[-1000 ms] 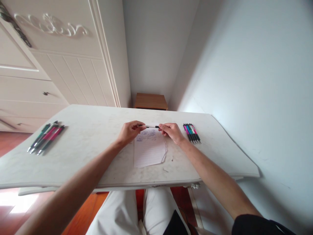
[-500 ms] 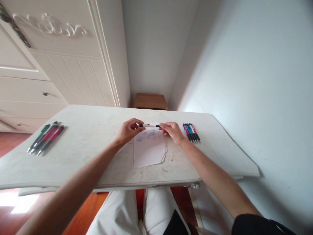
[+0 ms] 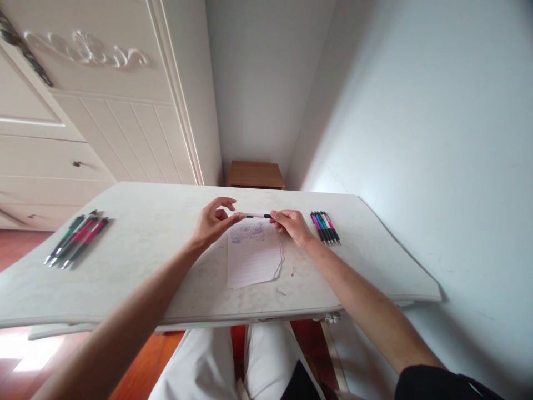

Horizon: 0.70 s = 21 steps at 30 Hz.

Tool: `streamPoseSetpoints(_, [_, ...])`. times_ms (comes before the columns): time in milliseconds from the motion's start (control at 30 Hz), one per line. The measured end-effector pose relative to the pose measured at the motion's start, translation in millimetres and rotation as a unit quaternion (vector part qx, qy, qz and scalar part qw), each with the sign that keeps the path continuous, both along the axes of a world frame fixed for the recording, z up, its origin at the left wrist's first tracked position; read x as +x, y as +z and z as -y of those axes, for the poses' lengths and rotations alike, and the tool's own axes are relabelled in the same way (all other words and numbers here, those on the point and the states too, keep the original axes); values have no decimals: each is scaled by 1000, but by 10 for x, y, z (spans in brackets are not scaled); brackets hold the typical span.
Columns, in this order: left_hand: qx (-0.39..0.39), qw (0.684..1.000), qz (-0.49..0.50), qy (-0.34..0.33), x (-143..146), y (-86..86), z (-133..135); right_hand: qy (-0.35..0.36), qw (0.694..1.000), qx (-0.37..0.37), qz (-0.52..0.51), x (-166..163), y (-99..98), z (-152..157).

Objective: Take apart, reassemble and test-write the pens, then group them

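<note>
The right hand (image 3: 291,225) is keeping a narrow thumb-and-finger grip on the black front end of a slim white plastic pen with a black clip (image 3: 256,215), while the left hand (image 3: 214,222) is holding its grip wide, the index finger arching clear and the thumb tip seemingly resting at the clip end. A moment ago the left fingers were pinching that end and the clip was lying uppermost; now it is showing along the lower side, so the pen is apparently being rolled, with the right hand probably carrying most of the hold. Its long axis is running level from left to right, the clip end pointing left, the writing end pointing right into the right fingers, which are hiding its tip. It is hovering over the far edge of a white lined paper sheet with blue scribbles (image 3: 254,261), which is lying on a scuffed white desk (image 3: 145,233). A neat row of multicoloured pens (image 3: 325,228) is lying to the right, and a looser bunch of green, pink and dark pens (image 3: 78,236) is lying well apart to the left
</note>
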<state>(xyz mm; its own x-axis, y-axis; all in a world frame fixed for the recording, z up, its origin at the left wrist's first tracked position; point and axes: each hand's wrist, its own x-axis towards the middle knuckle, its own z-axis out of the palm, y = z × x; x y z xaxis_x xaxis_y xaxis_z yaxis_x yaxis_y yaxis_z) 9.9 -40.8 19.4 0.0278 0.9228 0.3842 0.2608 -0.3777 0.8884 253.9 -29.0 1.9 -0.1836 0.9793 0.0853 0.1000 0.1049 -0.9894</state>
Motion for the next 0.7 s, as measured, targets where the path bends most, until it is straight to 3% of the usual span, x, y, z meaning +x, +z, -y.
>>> streamPoseSetpoints(100, [-3, 998, -46, -33, 28, -32, -16, -4, 1000, -3, -5, -4, 2, -1])
streamPoseSetpoints(233, [-18, 997, -75, -17, 34, -58, -16, 4, 1000, -9, -10, -35, 46, 28])
streamPoseSetpoints(367, [-27, 993, -107, 51, 7, -38, 18, 15, 1000, -12, -16, -51, 76, 48])
streamPoseSetpoints(467, [-12, 994, -69, 84, -11, -19, 27, 8, 1000, -8, -15, -35, 61, 36])
streamPoseSetpoints(600, [8, 1000, 2, 7, 4, -15, 12, 2, 1000, -5, -10, -19, 42, 16])
streamPoseSetpoints(700, [10, 999, -36, -25, 32, -34, -6, -4, 1000, -8, -5, -24, 51, 20])
